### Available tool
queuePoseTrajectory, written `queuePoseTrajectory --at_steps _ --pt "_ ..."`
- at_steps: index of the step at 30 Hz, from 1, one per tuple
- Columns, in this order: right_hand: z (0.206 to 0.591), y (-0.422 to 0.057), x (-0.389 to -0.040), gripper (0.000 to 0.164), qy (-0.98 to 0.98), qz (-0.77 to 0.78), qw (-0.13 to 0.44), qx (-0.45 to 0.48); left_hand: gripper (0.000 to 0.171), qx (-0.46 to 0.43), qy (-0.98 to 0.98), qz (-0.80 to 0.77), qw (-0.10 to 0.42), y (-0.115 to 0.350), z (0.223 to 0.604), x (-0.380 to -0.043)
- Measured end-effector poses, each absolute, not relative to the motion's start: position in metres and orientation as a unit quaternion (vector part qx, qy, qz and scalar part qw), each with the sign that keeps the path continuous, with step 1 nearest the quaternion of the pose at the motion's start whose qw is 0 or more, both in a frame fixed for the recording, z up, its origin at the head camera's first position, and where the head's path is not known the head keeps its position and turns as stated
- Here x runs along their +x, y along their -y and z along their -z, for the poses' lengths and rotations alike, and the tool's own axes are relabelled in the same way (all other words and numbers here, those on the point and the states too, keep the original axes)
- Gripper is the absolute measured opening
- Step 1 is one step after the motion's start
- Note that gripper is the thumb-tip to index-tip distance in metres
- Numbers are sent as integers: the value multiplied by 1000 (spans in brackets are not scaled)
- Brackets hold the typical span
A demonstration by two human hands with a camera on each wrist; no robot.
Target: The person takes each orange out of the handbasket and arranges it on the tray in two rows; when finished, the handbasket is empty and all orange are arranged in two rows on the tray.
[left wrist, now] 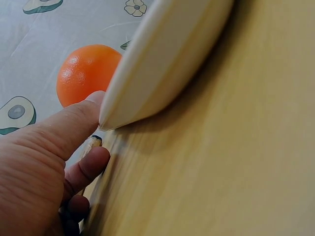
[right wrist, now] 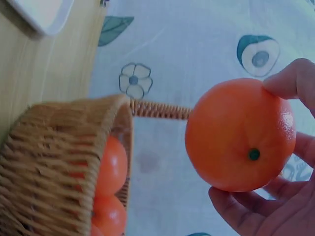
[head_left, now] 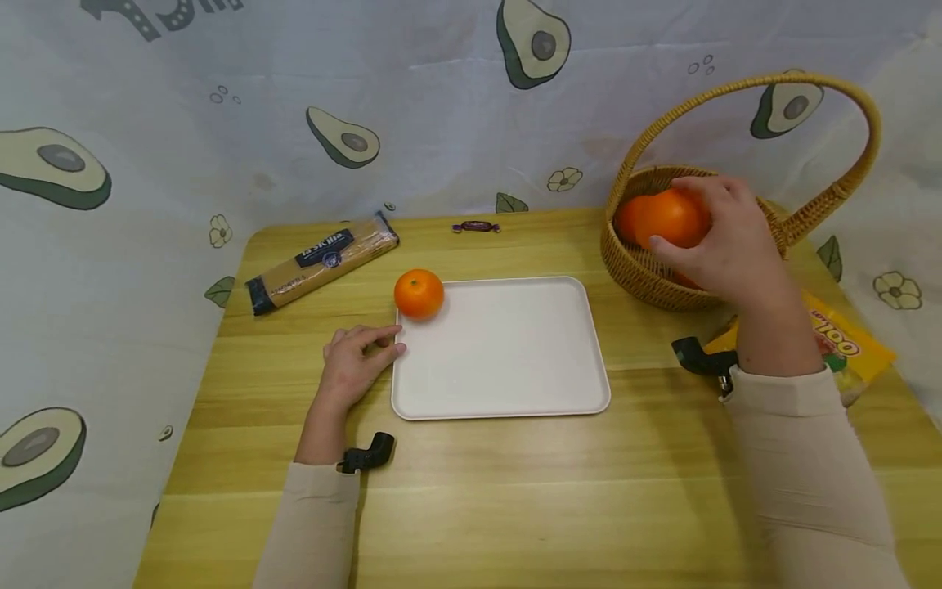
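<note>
My right hand [head_left: 724, 233] grips an orange [head_left: 671, 218] between thumb and fingers, over the wicker basket [head_left: 648, 282]. In the right wrist view the held orange [right wrist: 236, 137] is outside the basket rim, its green stem spot showing. More oranges [right wrist: 110, 169] lie inside the basket. My left hand [head_left: 356, 364] is at the left edge of the white tray [head_left: 500, 352], with thumb and forefinger tips at its rim. Another orange [head_left: 419, 294] sits at the tray's far left corner, just beyond those fingertips.
A pack of spaghetti [head_left: 324, 262] lies at the table's back left. Near the back edge is a small wrapped candy [head_left: 476, 227]. A yellow packet [head_left: 846, 339] lies partly under my right forearm. The basket's tall handle [head_left: 765, 79] arches above it. A patterned cloth hangs behind.
</note>
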State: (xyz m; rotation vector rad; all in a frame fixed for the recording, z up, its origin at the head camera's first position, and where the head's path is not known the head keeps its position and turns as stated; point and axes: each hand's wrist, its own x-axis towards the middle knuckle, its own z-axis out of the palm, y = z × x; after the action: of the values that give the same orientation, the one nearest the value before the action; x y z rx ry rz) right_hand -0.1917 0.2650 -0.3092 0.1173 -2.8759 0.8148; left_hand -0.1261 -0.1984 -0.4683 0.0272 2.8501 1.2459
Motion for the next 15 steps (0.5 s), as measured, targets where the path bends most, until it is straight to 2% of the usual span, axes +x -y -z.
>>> queuePoseTrajectory --at_steps 7,15 --pt "327 -238 -179 74 962 -255 43 82 35 8 -915 -403 15 199 469 -128" --pt "352 -198 -172 71 952 -272 -34 136 36 7 -920 -393 14 198 470 -129"
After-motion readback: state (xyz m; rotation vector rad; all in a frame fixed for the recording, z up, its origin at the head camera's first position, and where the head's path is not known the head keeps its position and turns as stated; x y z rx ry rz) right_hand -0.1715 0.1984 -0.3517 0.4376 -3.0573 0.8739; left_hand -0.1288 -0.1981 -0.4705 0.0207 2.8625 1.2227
